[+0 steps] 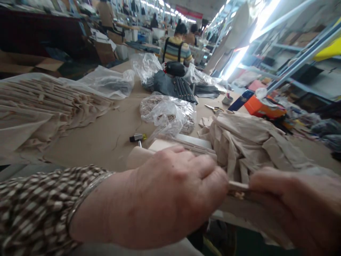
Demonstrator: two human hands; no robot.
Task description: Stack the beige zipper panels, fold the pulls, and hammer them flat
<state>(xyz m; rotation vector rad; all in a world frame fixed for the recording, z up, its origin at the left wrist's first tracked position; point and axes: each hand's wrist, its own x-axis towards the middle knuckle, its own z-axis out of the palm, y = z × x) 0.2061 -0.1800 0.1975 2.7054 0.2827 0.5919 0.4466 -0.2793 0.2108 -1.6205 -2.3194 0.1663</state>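
My left hand [165,195], in a checked sleeve, is closed on the edge of a beige bag-like piece [236,206]. My right hand [298,199] pinches the same edge further right and is blurred. Between the two hands a short stretch of the edge shows, with a small gold-coloured metal fitting [239,195] just below it. The rest of the piece hangs over the table's front edge, partly hidden by my hands. Just beyond my left hand lies a stack of flat beige pieces [183,142]. A small hammer [137,137] rests to the left of that stack.
Crumpled beige fabric [250,142] is heaped at right. A clear plastic bag [167,113], dark pieces [173,85] and pleated beige pieces [45,103] cover parts of the table. Scissors [214,108], a blue phone [241,100] and an orange box [263,108] lie beyond. A person [177,51] sits ahead.
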